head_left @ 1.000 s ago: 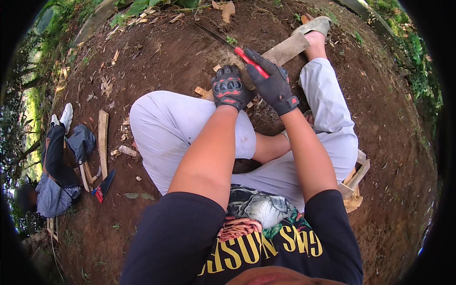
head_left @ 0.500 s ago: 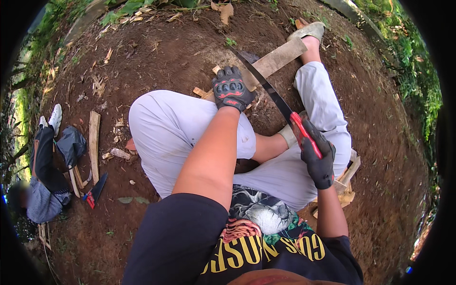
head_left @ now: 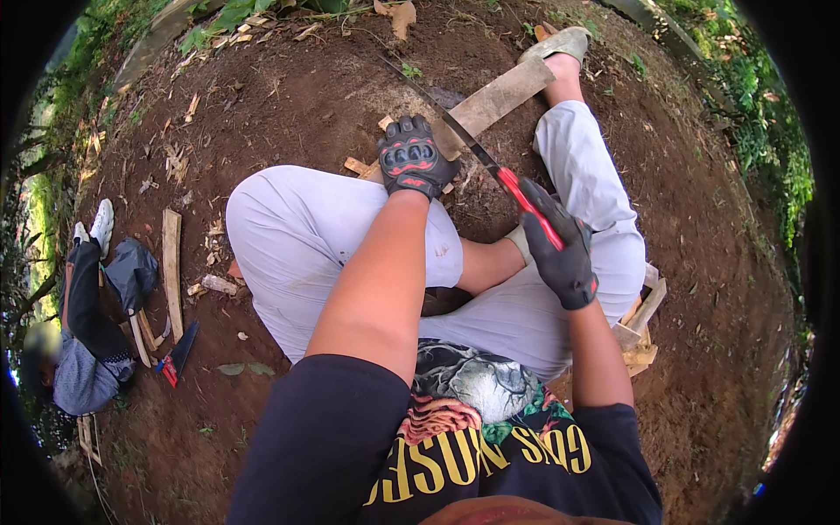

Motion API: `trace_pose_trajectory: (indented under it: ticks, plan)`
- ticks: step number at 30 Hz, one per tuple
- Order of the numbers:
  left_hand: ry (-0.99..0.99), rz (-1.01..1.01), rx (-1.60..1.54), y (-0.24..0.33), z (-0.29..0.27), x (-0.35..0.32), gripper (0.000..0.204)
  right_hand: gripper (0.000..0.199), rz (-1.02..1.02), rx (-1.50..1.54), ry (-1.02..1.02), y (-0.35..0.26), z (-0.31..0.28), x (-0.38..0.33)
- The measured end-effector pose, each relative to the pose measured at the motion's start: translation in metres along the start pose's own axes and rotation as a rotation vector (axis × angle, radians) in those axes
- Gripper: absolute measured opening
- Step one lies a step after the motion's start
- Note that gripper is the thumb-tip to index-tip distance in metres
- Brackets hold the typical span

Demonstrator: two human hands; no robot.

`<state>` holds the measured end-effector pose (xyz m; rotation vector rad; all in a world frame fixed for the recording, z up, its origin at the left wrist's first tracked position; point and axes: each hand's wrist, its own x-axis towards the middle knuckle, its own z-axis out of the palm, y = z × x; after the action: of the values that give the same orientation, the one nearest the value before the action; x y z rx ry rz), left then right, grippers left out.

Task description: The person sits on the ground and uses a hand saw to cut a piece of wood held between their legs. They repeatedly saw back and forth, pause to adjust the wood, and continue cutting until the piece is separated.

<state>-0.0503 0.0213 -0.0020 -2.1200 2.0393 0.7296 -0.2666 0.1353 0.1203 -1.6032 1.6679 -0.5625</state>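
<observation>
A flat plank (head_left: 506, 94) lies slantwise in front of me, its far end against my right foot. My left hand (head_left: 416, 161), in a black and red glove, bears down on the near end with its fingers curled over it. In my gloved right hand (head_left: 560, 249) is a hand saw (head_left: 528, 206) with a red and black handle and a long, dark, curved blade. The blade lies across the plank just right of my left hand. How deep its teeth sit in the wood cannot be made out.
Offcuts of wood (head_left: 643, 328) lie beside my right thigh. Over to the left, a person (head_left: 92, 359) sits near a long wood strip (head_left: 172, 271) and another red-handled saw (head_left: 179, 354). Chips and leaves are scattered on the brown soil (head_left: 289, 114).
My right hand has pushed the saw forward and to the left, so its handle is nearer the plank. My left hand keeps its place on the plank.
</observation>
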Motion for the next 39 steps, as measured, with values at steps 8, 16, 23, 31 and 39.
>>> trace_pose_trajectory:
  ticks: [8,16,23,31,39]
  plan:
    - [0.004,0.024,0.026,0.001,0.004,0.0,0.091,0.045,0.007,-0.11,-0.022,-0.012,-0.032,-0.04]
    - [0.048,0.044,-0.029,0.004,0.002,-0.002,0.083,0.043,-0.071,0.146,-0.008,-0.001,0.065,0.128]
    - [0.047,0.02,0.024,0.005,0.005,-0.003,0.09,0.046,-0.042,-0.101,-0.007,-0.002,-0.001,-0.023]
    - [0.018,0.005,0.045,0.008,0.008,0.003,0.092,0.048,-0.007,-0.115,-0.022,-0.011,-0.019,-0.034]
    - [0.044,0.074,0.084,0.004,0.014,0.007,0.079,0.047,-0.164,0.08,0.05,0.004,0.077,0.124]
